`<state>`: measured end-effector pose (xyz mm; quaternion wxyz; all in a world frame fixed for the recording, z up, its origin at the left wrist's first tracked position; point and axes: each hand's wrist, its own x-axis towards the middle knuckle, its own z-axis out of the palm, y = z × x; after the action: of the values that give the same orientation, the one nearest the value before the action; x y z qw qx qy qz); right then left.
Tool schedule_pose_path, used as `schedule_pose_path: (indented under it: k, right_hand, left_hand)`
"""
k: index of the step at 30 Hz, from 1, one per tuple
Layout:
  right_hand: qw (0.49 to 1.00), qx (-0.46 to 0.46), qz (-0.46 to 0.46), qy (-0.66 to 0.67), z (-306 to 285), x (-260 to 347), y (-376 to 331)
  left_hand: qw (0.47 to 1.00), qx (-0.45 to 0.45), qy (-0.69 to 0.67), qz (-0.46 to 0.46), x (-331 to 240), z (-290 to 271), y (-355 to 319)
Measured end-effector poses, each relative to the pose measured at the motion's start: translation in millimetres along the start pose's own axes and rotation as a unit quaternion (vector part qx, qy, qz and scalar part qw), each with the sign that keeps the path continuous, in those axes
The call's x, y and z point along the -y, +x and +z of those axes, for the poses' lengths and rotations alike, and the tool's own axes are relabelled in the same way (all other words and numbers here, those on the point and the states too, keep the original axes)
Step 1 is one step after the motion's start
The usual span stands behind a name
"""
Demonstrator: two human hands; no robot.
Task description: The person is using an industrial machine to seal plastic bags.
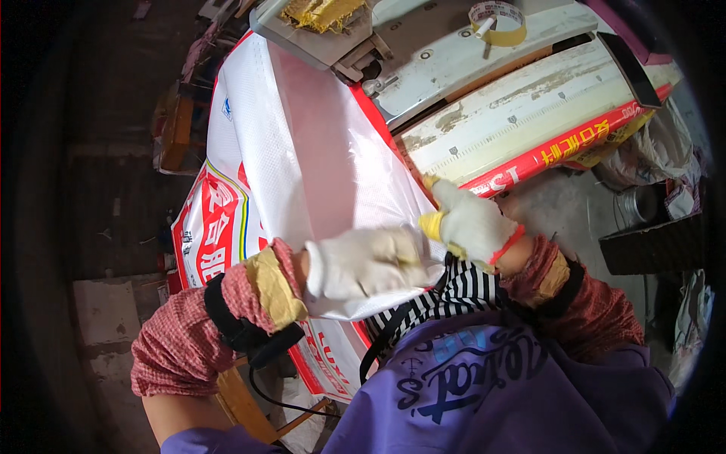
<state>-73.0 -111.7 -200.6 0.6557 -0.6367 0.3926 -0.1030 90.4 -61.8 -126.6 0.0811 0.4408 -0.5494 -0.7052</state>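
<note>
A large white woven sack [261,113] with red, yellow and green print hangs across the left and middle, its pale, smooth panel facing me. My left hand [367,261], in a white knitted glove, is over the sack's near edge. Its fingers are curled in against the sack fabric and somewhat blurred. Beside it, at the sack's right edge, is my right hand [473,227], gloved too, with yellow tape on its fingertips. Its thumb and forefinger stretch apart toward the sack. The fabric under both hands is partly hidden.
A grey machine head [314,34] stands at the top beside a white worktable [522,106]. A tape roll [499,26] lies on it. Another printed red sack edge [560,147] runs along the table's front. A dark box [654,246] sits at right, a wooden stool [246,405] below.
</note>
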Motion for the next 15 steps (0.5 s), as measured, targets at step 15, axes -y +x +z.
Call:
schedule_pose_path:
  k: [15]
  right_hand:
    - [0.915,-0.206,-0.054,-0.342,41,22,12]
  left_hand:
    - [0.775,0.124,0.607,-0.123,-85,35,2]
